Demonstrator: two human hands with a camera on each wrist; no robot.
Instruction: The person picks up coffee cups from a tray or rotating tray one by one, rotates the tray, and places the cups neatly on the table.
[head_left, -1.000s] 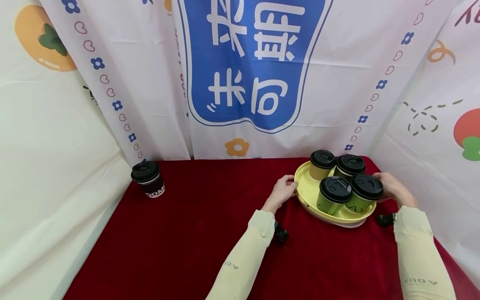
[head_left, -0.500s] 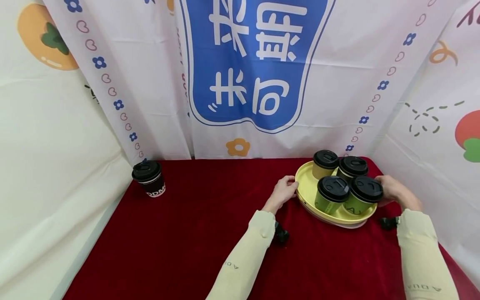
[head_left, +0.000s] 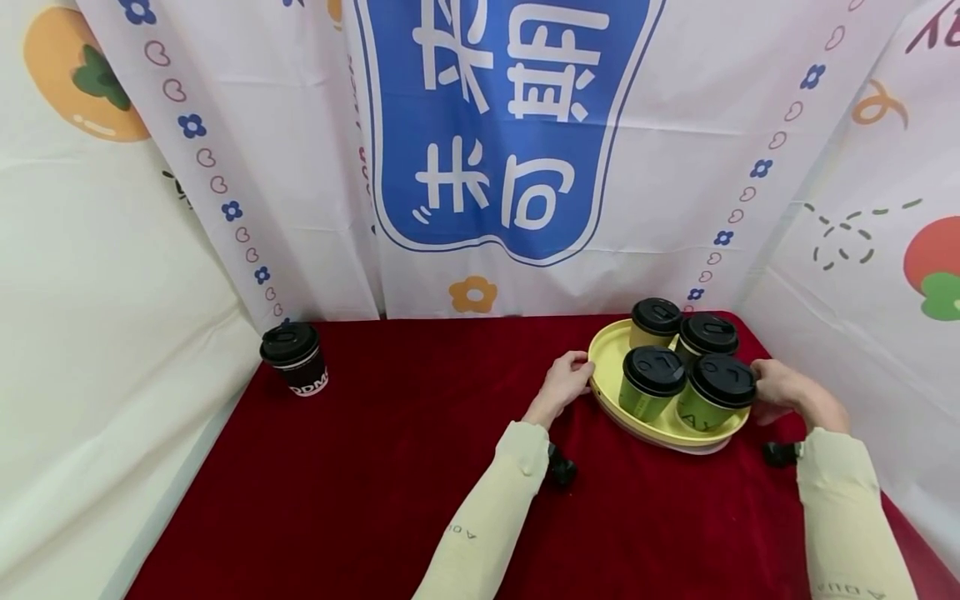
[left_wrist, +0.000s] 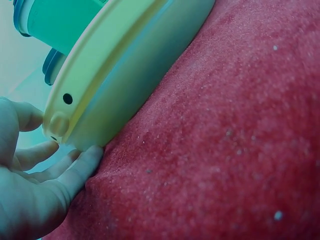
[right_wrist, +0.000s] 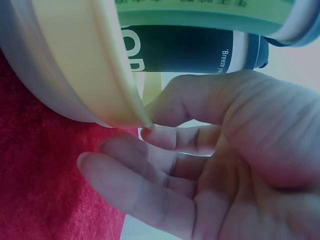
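A round yellow tray [head_left: 611, 354] on a pale base sits at the right of the red table. It bears several lidded paper coffee cups: two green cups [head_left: 647, 393] in front, a tan cup [head_left: 654, 321] and a dark cup [head_left: 707, 333] behind. My left hand [head_left: 562, 387] holds the tray's left edge, its thumb at the upper rim and the other fingers lower, close to the cloth in the left wrist view. On the opposite side my right hand [head_left: 798, 396] pinches the rim between thumb and index finger, its other fingers below the rim in the right wrist view.
A black lidded cup [head_left: 295, 358] stands alone at the table's back left. Red cloth [head_left: 420, 467] covers the table. Printed white curtains [head_left: 315, 192] hang behind it and along both sides. Dark wrist cameras [head_left: 561, 467] sit under both sleeves.
The tray has turned a little clockwise, seen from above: the front cups shifted left, the back ones right. My right hand moved slightly right and nearer; my left hand stayed put.
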